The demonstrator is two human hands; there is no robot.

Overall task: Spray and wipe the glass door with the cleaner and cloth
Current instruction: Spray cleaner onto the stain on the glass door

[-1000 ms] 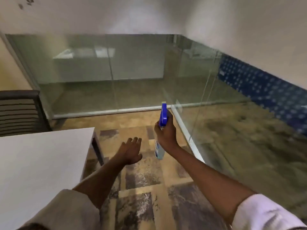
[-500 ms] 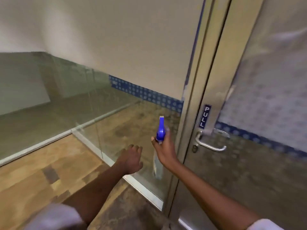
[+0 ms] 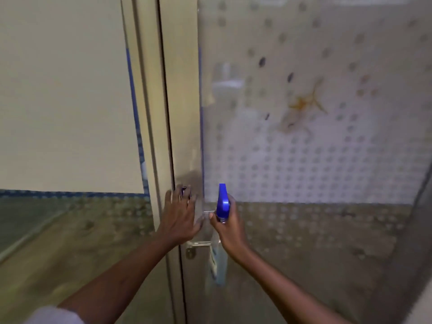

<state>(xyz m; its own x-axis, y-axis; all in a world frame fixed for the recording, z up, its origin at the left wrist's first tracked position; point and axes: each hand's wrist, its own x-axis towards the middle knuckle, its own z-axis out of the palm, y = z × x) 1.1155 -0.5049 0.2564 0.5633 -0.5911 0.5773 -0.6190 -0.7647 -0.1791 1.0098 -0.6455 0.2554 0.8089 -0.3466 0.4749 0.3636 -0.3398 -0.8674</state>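
Note:
The glass door (image 3: pixel 315 148) fills the right half of the view, its pane frosted with a dotted film and marked by a yellowish smear at upper right. My right hand (image 3: pixel 228 226) grips a spray bottle (image 3: pixel 222 202) with a blue trigger head, held upright close to the pane; its clear body hangs below the hand. My left hand (image 3: pixel 180 213) is spread flat, fingers apart, on the door's metal stile, covering the small blue sign. The metal lever handle (image 3: pixel 201 244) shows just beneath both hands. No cloth is in view.
The door frame (image 3: pixel 149 113) runs vertically left of the stile. Left of it stands a fixed glass panel (image 3: pixel 65 101), frosted above with a blue dotted band, clear glass below showing brown floor.
The view has swung right and closer, from the glass partition to the door. Both hands rose to handle height; my left hand now rests on the stile. The bottle stays in my right hand.

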